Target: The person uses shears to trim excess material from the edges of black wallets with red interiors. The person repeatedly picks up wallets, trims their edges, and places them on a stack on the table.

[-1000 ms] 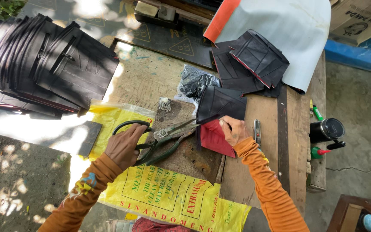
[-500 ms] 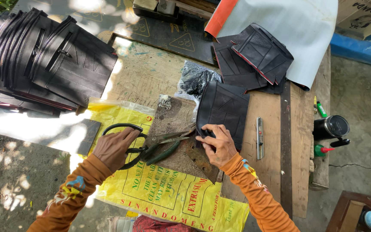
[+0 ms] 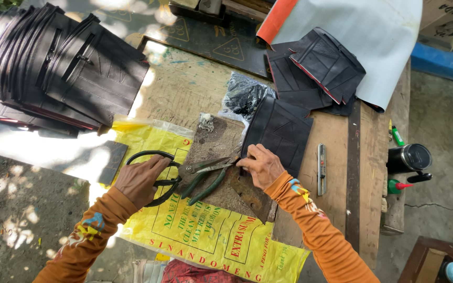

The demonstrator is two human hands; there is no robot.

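Note:
My left hand (image 3: 138, 180) grips the black loop handles of large scissors (image 3: 195, 173), whose blades point right toward a black stitched rubber piece (image 3: 281, 131). My right hand (image 3: 260, 166) presses down on that piece's lower left corner, fingers flat on it, right at the blade tips. The piece lies flat on a worn wooden bench (image 3: 184, 89), partly over a rusty metal plate (image 3: 221, 152). Both arms wear orange sleeves.
A big stack of black stitched pieces (image 3: 53, 68) lies at the left. More black pieces (image 3: 315, 68) rest on a grey sheet (image 3: 373, 36) at top right. A yellow printed sack (image 3: 205, 230), a utility knife (image 3: 321, 169), a steel rule (image 3: 353, 173) and a black flask (image 3: 409, 158) surround the work.
The black piece, held up folded with a red side showing, now lies flat on the bench. My right hand came down onto its corner. The scissors stayed in my left hand.

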